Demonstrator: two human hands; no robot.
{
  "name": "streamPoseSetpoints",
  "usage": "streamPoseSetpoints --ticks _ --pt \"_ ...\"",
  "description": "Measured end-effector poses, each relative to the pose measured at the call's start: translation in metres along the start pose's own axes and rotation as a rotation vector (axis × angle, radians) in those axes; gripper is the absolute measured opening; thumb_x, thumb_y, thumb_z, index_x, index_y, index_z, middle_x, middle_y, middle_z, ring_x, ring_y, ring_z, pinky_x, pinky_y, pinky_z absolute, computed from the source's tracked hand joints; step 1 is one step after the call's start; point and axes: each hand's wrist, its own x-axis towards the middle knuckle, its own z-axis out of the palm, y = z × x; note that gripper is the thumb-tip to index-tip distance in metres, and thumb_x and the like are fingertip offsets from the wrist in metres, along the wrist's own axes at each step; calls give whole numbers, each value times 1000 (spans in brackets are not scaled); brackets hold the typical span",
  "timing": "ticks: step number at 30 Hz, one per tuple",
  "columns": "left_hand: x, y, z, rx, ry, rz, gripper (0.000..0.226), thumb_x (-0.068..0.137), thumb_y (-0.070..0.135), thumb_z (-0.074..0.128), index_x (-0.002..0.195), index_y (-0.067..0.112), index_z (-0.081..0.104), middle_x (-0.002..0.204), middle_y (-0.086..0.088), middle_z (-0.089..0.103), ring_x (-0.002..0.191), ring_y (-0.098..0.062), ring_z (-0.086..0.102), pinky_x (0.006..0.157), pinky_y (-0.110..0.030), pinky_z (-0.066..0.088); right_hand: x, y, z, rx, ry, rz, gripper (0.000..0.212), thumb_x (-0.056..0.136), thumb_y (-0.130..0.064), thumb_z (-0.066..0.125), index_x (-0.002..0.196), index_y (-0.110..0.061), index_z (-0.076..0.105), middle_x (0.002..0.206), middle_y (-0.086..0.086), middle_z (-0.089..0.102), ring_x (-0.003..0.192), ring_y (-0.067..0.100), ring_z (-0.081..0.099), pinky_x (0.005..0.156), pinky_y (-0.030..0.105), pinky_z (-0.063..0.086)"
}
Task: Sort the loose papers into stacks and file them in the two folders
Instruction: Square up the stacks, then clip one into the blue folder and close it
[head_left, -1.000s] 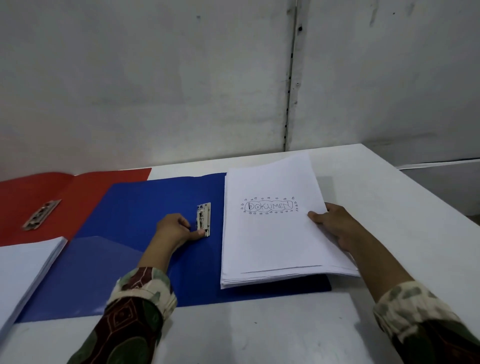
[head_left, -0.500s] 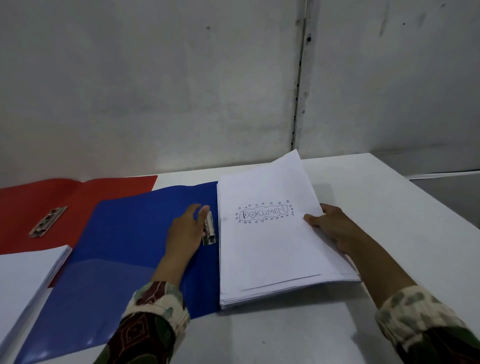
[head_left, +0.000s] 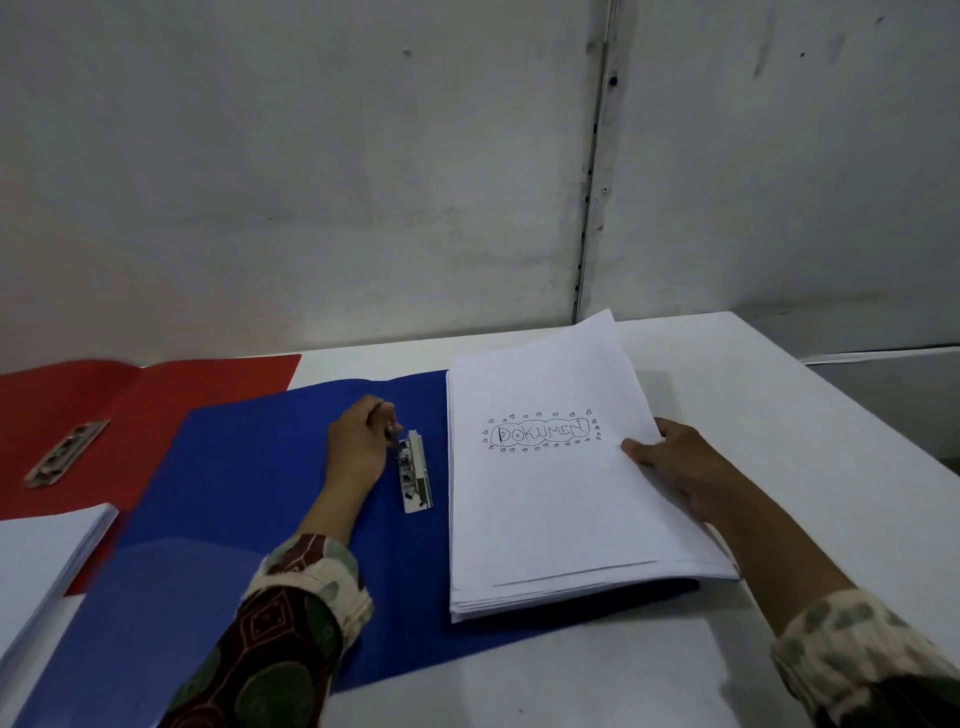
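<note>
An open blue folder (head_left: 249, 493) lies flat on the white table, with a metal clip (head_left: 414, 477) near its spine. A stack of white paper (head_left: 545, 509) with "DOKUMEN" drawn on its top sheet rests on the folder's right half. My left hand (head_left: 361, 447) sits on the blue folder just left of the clip, its curled fingertips pinching the clip's upper end. My right hand (head_left: 675, 467) grips the stack's right edge, thumb on top. An open red folder (head_left: 156, 395) with its own clip (head_left: 67, 452) lies at the far left.
A second stack of white paper (head_left: 41, 561) lies at the left edge, overlapping the red and blue folders. The white table (head_left: 779, 415) ends at the right, close to my right arm. A grey wall stands right behind the table.
My left hand shifted from lying flat beside the clip to pinching its upper end. The paper stack and my right hand stayed roughly in place.
</note>
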Motion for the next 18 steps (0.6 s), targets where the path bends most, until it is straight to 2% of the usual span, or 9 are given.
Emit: streamPoseSetpoints --ticks 5,8,13,16,18 --pt "-14 8 8 -91 -130 -52 33 97 10 40 66 13 49 67 -4 56 63 -11 56 50 -8 50 -5 4 -10 36 -13 18 17 90 -10 59 107 -11 56 82 2 64 72 19 61 64 26 48" --pt "-17 10 13 -125 -219 -138 32 97 10 40 67 10 50 68 -6 56 62 -13 57 50 -11 51 -8 7 -11 62 -27 28 17 90 -9 59 107 -10 57 83 2 64 72 19 62 61 28 48" --pt "-18 13 14 -133 -231 -201 32 97 8 39 68 10 51 68 -7 57 62 -13 56 55 -17 49 -11 15 -7 -26 -40 44 25 90 -7 58 115 -6 57 91 8 63 70 16 59 60 26 46" --pt "-17 15 15 -120 -232 -212 32 97 8 39 68 9 51 68 -7 57 61 -13 55 54 -18 50 -9 14 -5 -80 -41 34 30 90 -7 57 120 -4 56 99 11 63 73 18 59 68 28 47" --pt "-17 16 16 -109 -235 -214 32 97 9 39 68 9 51 67 -6 57 61 -13 54 50 -14 50 -7 13 -4 -129 -38 11 31 91 -8 57 121 -5 55 103 11 63 82 22 60 76 29 46"
